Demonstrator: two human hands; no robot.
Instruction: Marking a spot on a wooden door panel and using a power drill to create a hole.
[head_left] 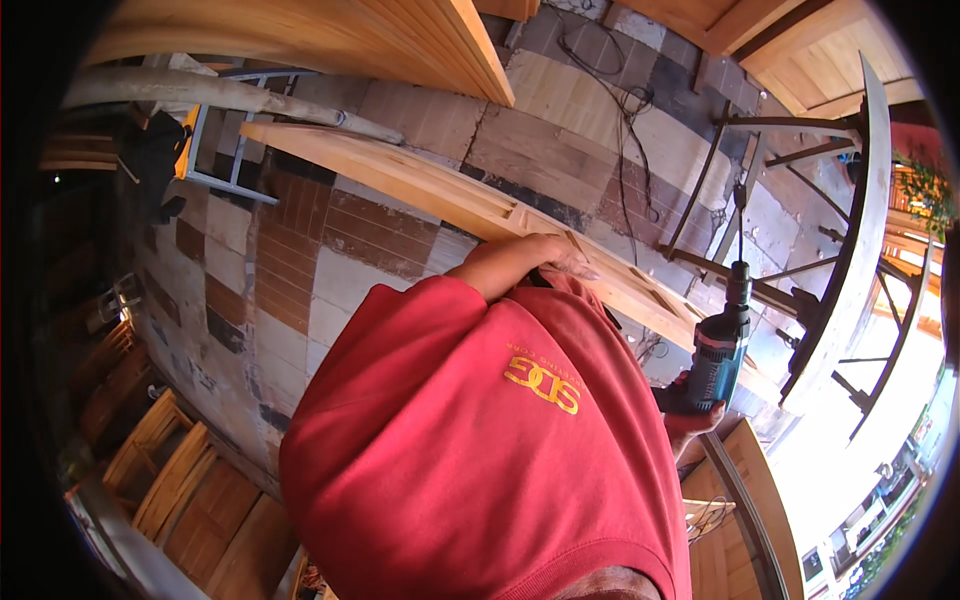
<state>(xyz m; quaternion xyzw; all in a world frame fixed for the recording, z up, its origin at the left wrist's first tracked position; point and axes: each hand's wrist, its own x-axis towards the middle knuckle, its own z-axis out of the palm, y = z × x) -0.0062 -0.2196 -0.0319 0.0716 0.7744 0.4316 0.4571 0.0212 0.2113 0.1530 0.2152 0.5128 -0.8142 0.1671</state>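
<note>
My right hand [703, 417] is wrapped round the handle of a teal and black power drill [718, 360]. The drill points away from me, and a long thin bit [741, 215] sticks out of its chuck. Across in front of my body runs a long pale wooden frame [450, 192] with recesses along its edge. My left hand [562, 256] lies over that frame, its fingers bent down over the near side. Part of the left hand's grip is hidden by my red sleeve and shirt.
Dark metal trestles [850, 240] stand at the right. Black cables [628, 130] trail over the patchwork tiled floor [400, 235]. Large wooden panels [330, 35] loom at the far side. A blue metal frame [235, 165] is at the far left, wooden chairs or frames [165, 470] at the near left.
</note>
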